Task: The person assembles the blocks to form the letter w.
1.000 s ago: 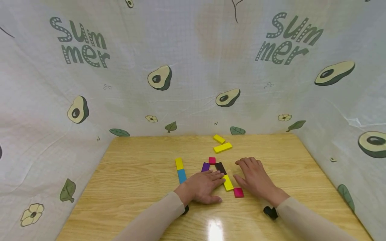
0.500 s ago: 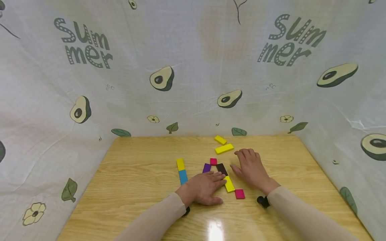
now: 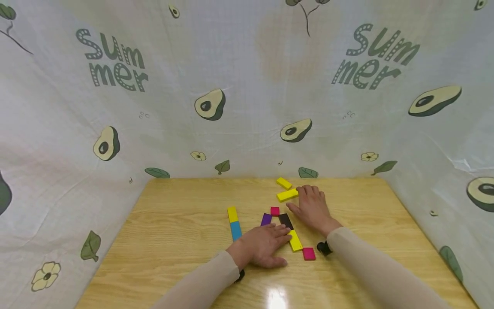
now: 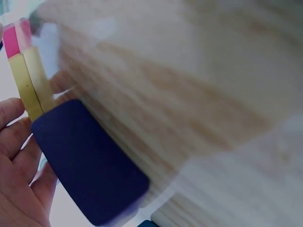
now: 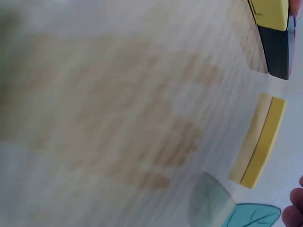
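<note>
My left hand (image 3: pixel 262 246) lies with straight fingers across a row of flat blocks, fingertips at a black block (image 3: pixel 286 221) and a yellow block (image 3: pixel 295 241). Part of a purple block (image 3: pixel 266 219) shows behind it; the left wrist view has a purple block (image 4: pixel 90 163) large and close. A pink square (image 3: pixel 275 210) tops the row, and another pink square (image 3: pixel 309 253) sits at its lower right end. Over the table, my right hand (image 3: pixel 311 208) reaches out, fingertips right at the right end of a long yellow block (image 3: pixel 286 195); its fingers are loosely bent, not wrapped around the block.
Behind the long block lies a shorter yellow block (image 3: pixel 284 183). To the left, a yellow block (image 3: pixel 232 214) and a blue block (image 3: pixel 236 230) form a line running under my left forearm. A printed cloth (image 3: pixel 247 86) rises behind the wooden table (image 3: pixel 173 240).
My right hand has moved forward and left, from beside the black block to the long yellow block. The left hand has stayed in place on the row, and the blocks have not visibly shifted.
</note>
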`<state>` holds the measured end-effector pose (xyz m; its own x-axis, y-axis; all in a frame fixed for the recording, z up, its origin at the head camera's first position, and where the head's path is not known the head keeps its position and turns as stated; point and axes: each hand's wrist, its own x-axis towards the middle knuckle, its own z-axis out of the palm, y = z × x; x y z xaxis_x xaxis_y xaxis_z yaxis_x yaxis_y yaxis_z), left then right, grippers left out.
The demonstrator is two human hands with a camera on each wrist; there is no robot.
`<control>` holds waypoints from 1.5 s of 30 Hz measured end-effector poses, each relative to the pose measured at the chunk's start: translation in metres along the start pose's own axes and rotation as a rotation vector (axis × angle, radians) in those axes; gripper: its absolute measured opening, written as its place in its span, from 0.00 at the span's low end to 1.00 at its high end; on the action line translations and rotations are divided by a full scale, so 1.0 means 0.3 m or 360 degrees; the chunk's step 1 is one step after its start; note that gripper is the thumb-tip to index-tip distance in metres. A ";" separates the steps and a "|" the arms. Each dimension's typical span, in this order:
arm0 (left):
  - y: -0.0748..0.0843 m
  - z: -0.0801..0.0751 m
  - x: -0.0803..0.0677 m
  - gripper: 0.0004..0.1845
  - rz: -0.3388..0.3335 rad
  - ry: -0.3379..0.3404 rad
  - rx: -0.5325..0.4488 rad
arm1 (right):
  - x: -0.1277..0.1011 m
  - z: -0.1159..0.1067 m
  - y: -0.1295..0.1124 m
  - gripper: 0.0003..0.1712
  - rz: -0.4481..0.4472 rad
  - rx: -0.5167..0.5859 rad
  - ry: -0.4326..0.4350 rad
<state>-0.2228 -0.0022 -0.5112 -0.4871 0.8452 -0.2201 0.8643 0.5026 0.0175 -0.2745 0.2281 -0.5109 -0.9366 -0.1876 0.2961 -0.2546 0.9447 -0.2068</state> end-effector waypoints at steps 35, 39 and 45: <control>0.001 0.012 0.003 0.40 0.0031 0.0084 0.0071 | 0.090 0.061 0.004 0.29 -0.0394 -0.0180 -0.0310; 0.002 0.009 0.000 0.40 0.0019 0.0072 0.0073 | 0.073 0.043 0.027 0.26 -0.0400 -0.0169 -0.0304; 0.003 0.002 -0.005 0.40 0.0021 0.0057 0.0051 | 0.049 0.020 0.085 0.37 -0.0277 -0.0129 -0.0294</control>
<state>-0.2212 -0.0030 -0.5114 -0.4792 0.8580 -0.1849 0.8741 0.4857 -0.0110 -0.2962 0.2477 -0.5175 -0.9103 -0.3881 0.1440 -0.4026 0.9109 -0.0900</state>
